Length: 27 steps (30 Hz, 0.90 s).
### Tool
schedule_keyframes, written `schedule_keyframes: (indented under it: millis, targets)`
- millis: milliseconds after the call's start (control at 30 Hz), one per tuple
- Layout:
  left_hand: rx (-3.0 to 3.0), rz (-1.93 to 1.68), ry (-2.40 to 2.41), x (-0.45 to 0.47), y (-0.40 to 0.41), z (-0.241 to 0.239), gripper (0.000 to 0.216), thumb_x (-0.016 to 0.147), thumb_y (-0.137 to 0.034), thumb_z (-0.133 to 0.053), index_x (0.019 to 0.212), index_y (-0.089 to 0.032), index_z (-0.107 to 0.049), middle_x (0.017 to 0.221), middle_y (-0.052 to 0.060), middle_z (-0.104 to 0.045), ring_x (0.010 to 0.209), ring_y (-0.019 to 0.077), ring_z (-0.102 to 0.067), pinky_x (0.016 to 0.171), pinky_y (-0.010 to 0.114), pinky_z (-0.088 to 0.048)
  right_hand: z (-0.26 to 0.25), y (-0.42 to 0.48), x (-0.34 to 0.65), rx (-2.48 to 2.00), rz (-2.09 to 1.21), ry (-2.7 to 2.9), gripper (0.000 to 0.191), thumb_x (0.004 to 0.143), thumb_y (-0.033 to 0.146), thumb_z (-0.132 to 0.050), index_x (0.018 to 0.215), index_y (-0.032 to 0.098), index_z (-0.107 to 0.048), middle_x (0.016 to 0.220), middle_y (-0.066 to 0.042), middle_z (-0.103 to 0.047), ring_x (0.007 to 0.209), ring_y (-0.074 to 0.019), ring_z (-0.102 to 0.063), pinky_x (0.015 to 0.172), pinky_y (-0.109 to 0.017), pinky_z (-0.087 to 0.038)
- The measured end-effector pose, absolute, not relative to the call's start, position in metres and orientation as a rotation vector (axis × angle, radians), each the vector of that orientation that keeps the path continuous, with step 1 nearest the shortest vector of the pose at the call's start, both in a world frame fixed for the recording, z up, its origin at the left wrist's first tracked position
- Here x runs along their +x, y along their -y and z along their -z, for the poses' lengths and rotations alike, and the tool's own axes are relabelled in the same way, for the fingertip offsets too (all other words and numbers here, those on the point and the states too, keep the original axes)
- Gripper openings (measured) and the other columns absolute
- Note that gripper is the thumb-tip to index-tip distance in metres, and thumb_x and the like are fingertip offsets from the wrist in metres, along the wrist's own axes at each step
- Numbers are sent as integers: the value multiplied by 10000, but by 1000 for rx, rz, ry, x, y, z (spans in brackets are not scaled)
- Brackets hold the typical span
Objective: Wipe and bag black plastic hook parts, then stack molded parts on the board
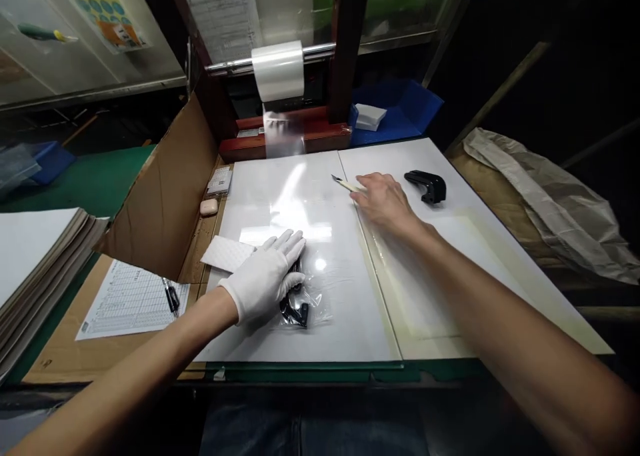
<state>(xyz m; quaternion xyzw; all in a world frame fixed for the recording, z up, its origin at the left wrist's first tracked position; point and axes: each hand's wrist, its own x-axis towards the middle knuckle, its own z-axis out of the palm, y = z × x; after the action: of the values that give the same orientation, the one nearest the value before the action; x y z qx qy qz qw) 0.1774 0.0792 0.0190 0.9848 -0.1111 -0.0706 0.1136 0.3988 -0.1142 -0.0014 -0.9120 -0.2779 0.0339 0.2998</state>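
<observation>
My left hand (267, 276) wears a white glove and lies flat, fingers stretched out, on a black part inside a clear plastic bag (300, 306) on the white work surface (325, 336). My bare right hand (383, 199) reaches further back and grips the pale handle of a small craft knife (343, 183), whose blade points left along the seam between the two white boards. A second black plastic part (426, 185) lies just to the right of that hand, untouched.
A roll of clear film (278, 71) hangs on a metal bar at the back. A small white sheet (227, 253), a cardboard wall (167, 196), a printed form with a pen (171, 296), stacked boards (35, 263) and a crumpled bag (555, 196) surround the surface.
</observation>
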Motion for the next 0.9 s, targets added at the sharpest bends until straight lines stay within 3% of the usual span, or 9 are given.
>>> schedule_keyframes:
  millis: [133,233,333,400,500,600,733,900]
  targets:
    - [2892,154,336,179,-76,-22,553,968,-344,-610,1458,-144,-448,1566,162,-453,1466,353,-389,1196,519,-343,17,106,423,-2533,-73,668,196,960,313,-622,1065,155,-670,1163,-85,-647,1174,-267,-566,1060,-507,-406]
    - [2883,71,298,179,-80,-29,590,923,-386,-684,1428,-164,-474,1487,141,-547,1404,338,-471,1153,492,-412,21,116,427,-2545,-90,614,218,933,324,-617,1049,149,-672,1071,-112,-680,1017,-274,-633,954,-486,-469]
    - [2838,-189,83,186,-100,-42,592,971,-392,-607,1479,-162,-404,1447,158,-567,1372,312,-503,1130,491,-440,12,131,428,-2476,-165,636,336,963,357,-508,1178,142,-650,992,-125,-717,805,-249,-672,771,-415,-523]
    - [2767,-401,-82,199,-120,-51,618,989,-393,-568,1520,-160,-353,1497,163,-517,1416,301,-459,1178,503,-388,-1,133,428,-2397,-235,740,417,995,420,-447,1307,193,-607,970,-81,-736,696,-203,-661,666,-354,-524]
    - [2694,-378,-132,229,-151,-57,724,936,-415,-645,1541,-160,-338,1592,159,-401,1486,302,-363,1228,469,-316,-24,115,426,-2302,-256,964,415,994,521,-481,1311,312,-648,1067,-29,-738,821,-198,-677,731,-333,-523]
    - [2676,-235,-81,258,-172,-50,804,852,-388,-756,1529,-180,-376,1596,148,-397,1485,310,-366,1205,436,-358,-38,77,421,-2278,-185,1183,287,965,468,-577,1169,348,-740,1062,-12,-730,925,-222,-671,810,-349,-500]
    - [2689,-199,-51,282,-187,-26,613,908,-399,-704,1445,-199,-487,1515,146,-487,1339,323,-528,1095,528,-463,-33,21,413,-2298,-51,1412,231,953,277,-576,1080,293,-768,1013,-39,-709,891,-237,-656,765,-368,-479]
    - [2701,-147,-43,290,-204,2,485,960,-419,-639,1376,-187,-552,1430,132,-551,1265,309,-569,1056,561,-474,-10,-15,412,-2316,-23,1533,291,978,229,-492,1095,280,-754,1009,-52,-689,901,-239,-640,728,-369,-479]
